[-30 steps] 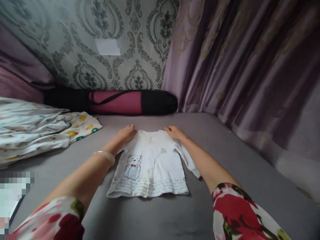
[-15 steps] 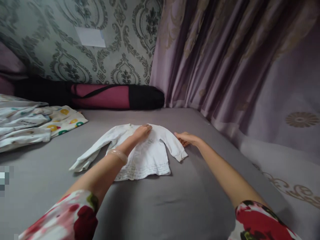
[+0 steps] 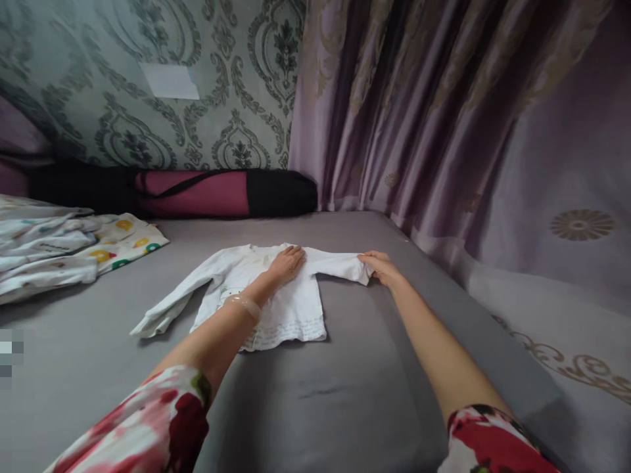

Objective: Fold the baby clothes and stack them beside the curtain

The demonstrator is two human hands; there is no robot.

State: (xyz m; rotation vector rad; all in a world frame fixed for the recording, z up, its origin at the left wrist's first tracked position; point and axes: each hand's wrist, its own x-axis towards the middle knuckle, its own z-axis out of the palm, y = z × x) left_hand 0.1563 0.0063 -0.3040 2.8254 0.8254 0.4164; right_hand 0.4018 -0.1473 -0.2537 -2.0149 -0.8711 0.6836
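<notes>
A small white long-sleeved shirt point(image 3: 296, 305) lies spread out on the grey bed sheet point(image 3: 315, 407), its collar toward the wall and its hem toward me. My left hand point(image 3: 288, 263) rests flat on the upper chest of the shirt, fingers stretched out. At the right, my right hand point(image 3: 380, 266) pinches the cuff of the sleeve, which is pulled out nearly straight sideways. The other sleeve slants down to the left, untouched. My left forearm hides part of the shirt's front.
Several rumpled light-coloured clothes point(image 3: 49, 246) lie at the left. A long black and maroon bag point(image 3: 197, 194) sits along the patterned wall point(image 3: 236, 85). Purple curtains point(image 3: 394, 118) hang at the right edge of the bed.
My right hand has taken hold of the sleeve's cuff. That sleeve has swung up and outward from slanting down. My left hand has shifted slightly to the right on the shirt.
</notes>
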